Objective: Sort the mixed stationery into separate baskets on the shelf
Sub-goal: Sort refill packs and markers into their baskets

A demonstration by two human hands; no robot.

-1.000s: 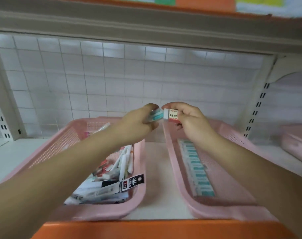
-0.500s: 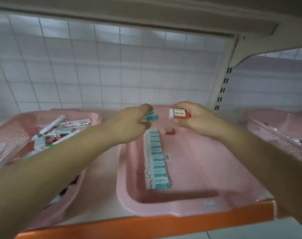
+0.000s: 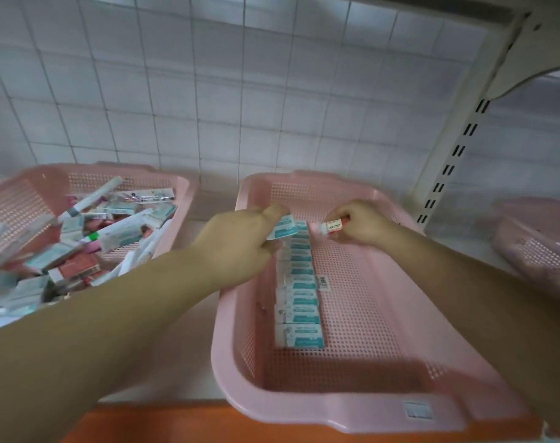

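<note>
My left hand [image 3: 240, 244] pinches a teal-and-white eraser [image 3: 283, 228] over the far end of a row of like teal erasers [image 3: 299, 292] lying in the middle pink basket [image 3: 352, 407]. My right hand [image 3: 358, 223] grips a red-and-white eraser [image 3: 333, 226] low over the same basket's far end, just right of the row. A second pink basket [image 3: 182, 183] on the left holds a mixed heap of pens, erasers and packets [image 3: 90, 241].
A third pink basket [image 3: 534, 251] stands at the far right beyond the slotted white shelf upright [image 3: 448, 164]. A loose barcode label [image 3: 323, 282] lies beside the eraser row. The orange shelf lip [image 3: 163, 426] runs along the front; a white tiled wall is behind.
The view has swung right and down, onto the middle basket. Both hands, each still holding its eraser, have moved apart and come down close to the far end of the eraser row.
</note>
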